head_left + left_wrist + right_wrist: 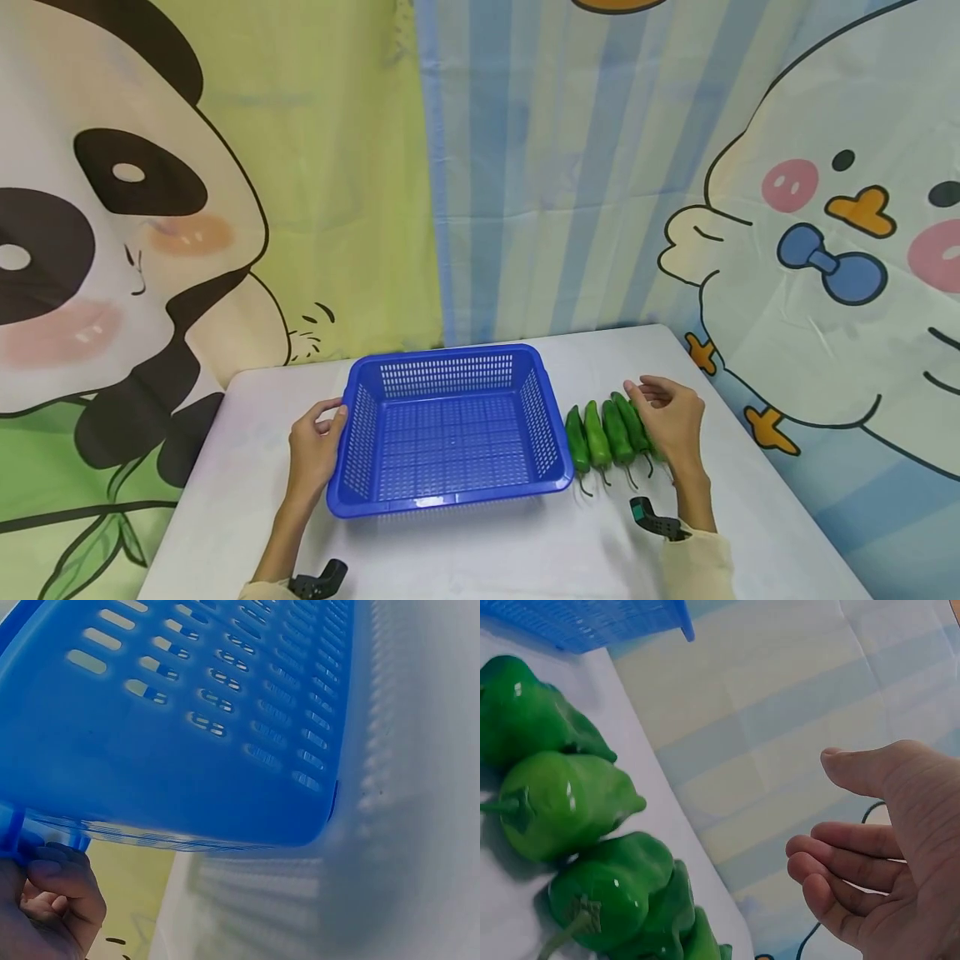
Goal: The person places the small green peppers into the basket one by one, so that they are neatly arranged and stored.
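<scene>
A blue plastic basket [450, 498] with slotted walls stands on the white table, and no contents show inside it. My left hand [317, 446] grips its left rim, the fingers curled at the edge in the left wrist view [64, 896]. Right of the basket, several green peppers [597, 435] lie side by side in a row, stems toward me. Over the right end of that row is my right hand [675, 417], partly hiding the last peppers. In the right wrist view the right hand [877, 862] has loosely bent fingers, thumb apart, and nothing held.
The white table [480, 558] ends at a cloth backdrop [525, 208] printed with a panda and a white bird. Each wrist carries a small dark camera mount, one by the left sleeve [318, 581] and one by the right [656, 521].
</scene>
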The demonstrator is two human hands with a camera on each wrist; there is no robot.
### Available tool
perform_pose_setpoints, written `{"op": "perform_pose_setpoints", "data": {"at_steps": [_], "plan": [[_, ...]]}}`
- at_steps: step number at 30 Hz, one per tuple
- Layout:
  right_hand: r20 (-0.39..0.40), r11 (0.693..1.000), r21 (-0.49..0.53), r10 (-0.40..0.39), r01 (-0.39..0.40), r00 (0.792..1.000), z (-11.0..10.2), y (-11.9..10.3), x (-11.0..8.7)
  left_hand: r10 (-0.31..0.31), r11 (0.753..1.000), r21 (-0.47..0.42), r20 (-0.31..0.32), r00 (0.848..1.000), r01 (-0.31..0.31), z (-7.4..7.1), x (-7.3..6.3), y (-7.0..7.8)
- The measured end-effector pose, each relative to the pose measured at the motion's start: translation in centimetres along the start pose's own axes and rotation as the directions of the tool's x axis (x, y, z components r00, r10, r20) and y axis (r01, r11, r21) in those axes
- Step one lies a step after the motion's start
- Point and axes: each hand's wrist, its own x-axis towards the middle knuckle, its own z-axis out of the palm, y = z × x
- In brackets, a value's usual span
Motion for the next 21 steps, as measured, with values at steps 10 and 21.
{"op": "perform_pose_setpoints", "data": {"at_steps": [10, 21], "plan": [[-0.031, 0.996, -0.025, 0.081, -0.082, 0.996, -1.7, 2.1, -0.3, -0.021, 1.0, -0.01, 0.019, 1.0, 0.021, 0.0, 0.0, 0.0], [-0.072, 0.992, -0.047, 0.115, -0.119, 0.991, -3.3, 3.7, -1.0, -0.029, 0.999, -0.025, 0.017, 0.999, 0.03, -0.2, -0.2, 0.1]]}}
